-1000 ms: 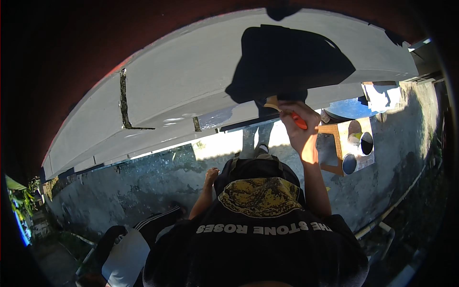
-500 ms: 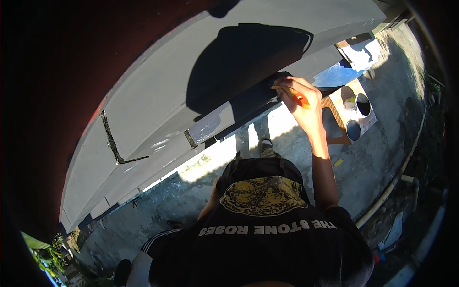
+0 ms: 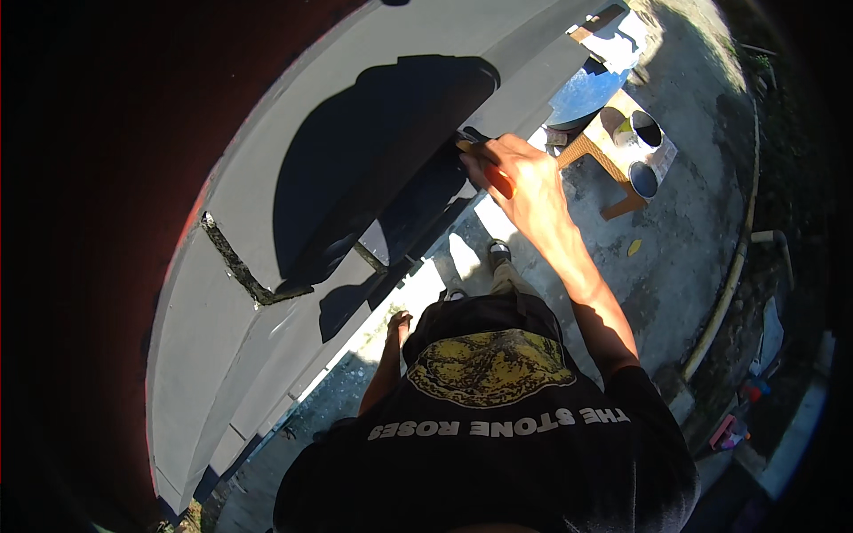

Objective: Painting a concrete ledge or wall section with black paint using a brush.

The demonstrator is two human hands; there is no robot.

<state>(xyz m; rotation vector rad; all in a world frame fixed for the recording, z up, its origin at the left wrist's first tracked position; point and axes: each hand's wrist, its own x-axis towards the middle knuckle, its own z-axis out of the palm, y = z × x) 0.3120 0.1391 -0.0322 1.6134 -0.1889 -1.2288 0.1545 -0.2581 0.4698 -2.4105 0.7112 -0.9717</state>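
The right hand (image 3: 515,173) was clamped on the brush (image 3: 499,182), fingers wrapped about it, with the orange handle showing below the knuckles and a tan part jutting past the fingertips. The brush lay at the grey surface (image 3: 418,40), at the right edge of a broad shadow (image 3: 355,151); its tip was too dark to tell whether it touched. The right forearm reached up from the lower right, partly sunlit.

The left hand (image 3: 400,324) hung low beside the person's left hip, well apart from the brush. Its fingers looked curled, but I could not tell whether they were together or held anything.

A dark, rough gap (image 3: 235,262) bent across the grey surface to the left of the shadow. Right of the right hand stood a brown stool (image 3: 665,158) with a paint-marked top. On it stood a pale can (image 3: 627,135) and, just beside it, a smaller dark-topped can (image 3: 641,192). A blue rounded object (image 3: 586,93) lay just beyond the stool.

On the concrete floor (image 3: 680,235), a yellow leaf (image 3: 634,247) lay near the stool, and a pale pipe (image 3: 737,275) ran along the right side.
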